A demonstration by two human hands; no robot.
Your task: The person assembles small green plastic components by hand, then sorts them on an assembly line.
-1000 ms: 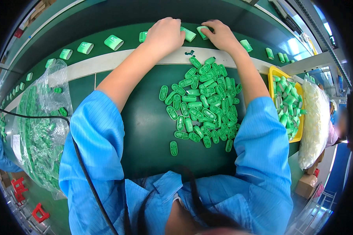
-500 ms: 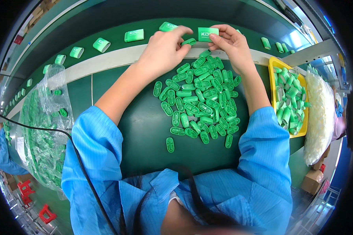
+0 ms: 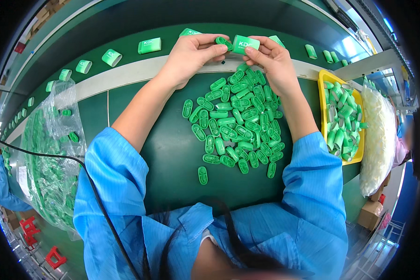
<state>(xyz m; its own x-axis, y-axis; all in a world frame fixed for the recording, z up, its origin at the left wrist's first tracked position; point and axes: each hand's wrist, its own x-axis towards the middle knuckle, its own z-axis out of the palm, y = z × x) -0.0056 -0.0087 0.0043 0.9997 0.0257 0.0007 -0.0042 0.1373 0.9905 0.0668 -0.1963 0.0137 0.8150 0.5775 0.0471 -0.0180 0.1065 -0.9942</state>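
Note:
My left hand (image 3: 190, 57) pinches a small green oval plastic cap (image 3: 224, 44) between thumb and fingers, its ribbed hollow side showing. Just right of it, my right hand (image 3: 274, 59) grips a green flattened sleeve (image 3: 244, 43) with white print, thumb on its front. Cap and sleeve are close to each other, level with the white rail. Below both hands spreads a loose pile of green oval caps (image 3: 238, 123) on the dark green tabletop (image 3: 172, 172), some with the hollow side up. One cap (image 3: 202, 175) lies apart at the near left.
Beyond the white rail (image 3: 140, 65), similar sleeves (image 3: 149, 45) stand spaced along a green belt (image 3: 126, 43). A yellow tray (image 3: 323, 100) of sleeves is at right, beside a bulging clear bag (image 3: 377, 140). Left lies a plastic bag (image 3: 51, 163) of green caps, crossed by a black cable (image 3: 86, 170).
The sleeves on the belt have shifted left. My left hand has turned the cap more upright near the sleeve, while my right hand has tilted the sleeve slightly.

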